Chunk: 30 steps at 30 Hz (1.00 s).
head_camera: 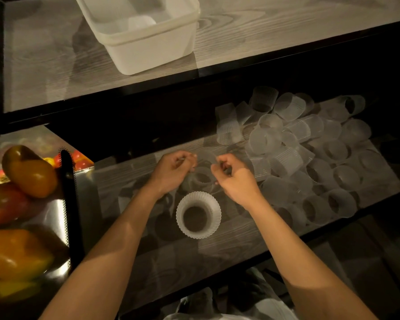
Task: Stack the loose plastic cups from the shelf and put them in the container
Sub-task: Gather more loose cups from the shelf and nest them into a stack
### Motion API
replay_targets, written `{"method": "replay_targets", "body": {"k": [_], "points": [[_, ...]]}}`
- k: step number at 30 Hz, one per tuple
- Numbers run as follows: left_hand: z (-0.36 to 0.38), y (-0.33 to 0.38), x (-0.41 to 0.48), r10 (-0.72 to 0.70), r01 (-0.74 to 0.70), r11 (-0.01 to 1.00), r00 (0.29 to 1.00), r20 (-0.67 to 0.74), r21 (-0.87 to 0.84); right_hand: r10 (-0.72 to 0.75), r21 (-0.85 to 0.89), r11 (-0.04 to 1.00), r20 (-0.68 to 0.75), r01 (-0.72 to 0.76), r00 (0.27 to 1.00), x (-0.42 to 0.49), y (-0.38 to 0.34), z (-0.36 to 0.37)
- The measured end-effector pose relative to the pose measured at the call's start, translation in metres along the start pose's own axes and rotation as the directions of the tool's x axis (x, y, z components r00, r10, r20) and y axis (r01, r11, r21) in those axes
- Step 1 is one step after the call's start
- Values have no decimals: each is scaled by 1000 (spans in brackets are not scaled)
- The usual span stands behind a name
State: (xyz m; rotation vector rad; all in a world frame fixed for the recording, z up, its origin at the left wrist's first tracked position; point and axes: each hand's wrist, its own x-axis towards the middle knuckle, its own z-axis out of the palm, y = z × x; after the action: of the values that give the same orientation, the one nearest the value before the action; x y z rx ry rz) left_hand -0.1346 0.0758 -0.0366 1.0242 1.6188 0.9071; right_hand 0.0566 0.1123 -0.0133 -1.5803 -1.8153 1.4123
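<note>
- Dim light falls on a black-framed rack with wood-grain boards; the work is on the lower shelf (pixel 229 248), under the upper shelf (pixel 44 65).
- Between both hands, just above the lower shelf, is a clear cup (pixel 203 179). It is so transparent that I cannot tell if it is one cup or two already nested.
- The left hand (pixel 173 174) has its fingers (pixel 189 158) curled, with thumb and forefinger pinched together at the cup's left edge. The right hand (pixel 234 179) does the same at the right edge, its fingers (pixel 222 162) bent inward on the rim.
- Just in front of the hands a ribbed frosted cup (pixel 198 230) stands upright, mouth up. I think it is the base of the stack.
- For a good step, I would bring the clear cup straight over the frosted one, mouth up and level, and lower it without tilt. A soft pinch is enough, because thin plastic bends and then jams.
- To the right lies the heap of loose cups (pixel 310 146), many on their sides and touching each other. Better to take from the near edge, so the heap does not roll off the shelf.
- The container (pixel 148 54) waits on the upper shelf, well apart from the hands. A pale round shape is inside, too blurred to name.
- At far left are orange peppers (pixel 30 174), not part of this job.
</note>
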Motion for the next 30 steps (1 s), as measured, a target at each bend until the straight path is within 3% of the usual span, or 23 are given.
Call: {"method": "replay_targets", "body": {"k": [3,8,12,16,19,21,26,30], "points": [[3,-13,-5,10,-8,999,998,-54,45,35,-19,999,7,-34,999,7,15,12],[8,-27,-12,-16,19,986,1000,-23,164,142,-126,983,50,-135,989,9,21,19],[12,-34,-10,-14,19,989,999,-34,143,127,-258,961,82,-102,989,4,28,16],[17,-30,1,-107,110,993,992,-65,35,126,-382,915,-37,-131,991,3,26,10],[23,-22,12,-128,126,992,988,-84,-32,-37,-505,861,-196,-68,980,-5,24,-5],[28,-20,16,-135,133,991,988,-75,-21,-80,-621,780,-212,-72,974,-9,20,-15],[31,-21,16,-149,148,989,985,-83,-8,231,-770,587,-135,-248,964,6,16,-22],[26,-23,13,-178,176,984,982,-69,-35,225,-759,627,-38,-175,974,6,15,-18]]}}
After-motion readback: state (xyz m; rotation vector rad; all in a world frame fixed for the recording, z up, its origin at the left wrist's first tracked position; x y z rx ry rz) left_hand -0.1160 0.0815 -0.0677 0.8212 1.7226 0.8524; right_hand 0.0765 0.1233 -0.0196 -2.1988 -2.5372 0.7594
